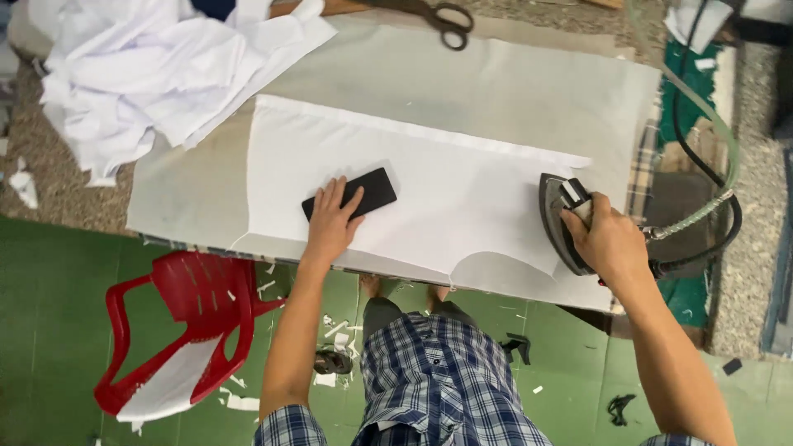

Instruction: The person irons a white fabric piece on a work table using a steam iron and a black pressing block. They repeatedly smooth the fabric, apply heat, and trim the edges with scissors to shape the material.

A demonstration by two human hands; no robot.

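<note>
Iron (560, 216) clenched in right hand's (607, 239) grip, left hand (332, 221) flat, released on one black block (351, 195), one white cloth panel (446, 186)

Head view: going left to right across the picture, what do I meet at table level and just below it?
Red plastic chair → heap of white fabric → left hand → black flat block under its fingers → scissors at the far edge → white fabric panel → iron → right hand on its handle → hose and cable.

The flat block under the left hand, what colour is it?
Black; the flat block lies on white cloth, clearest in the head view.
</note>
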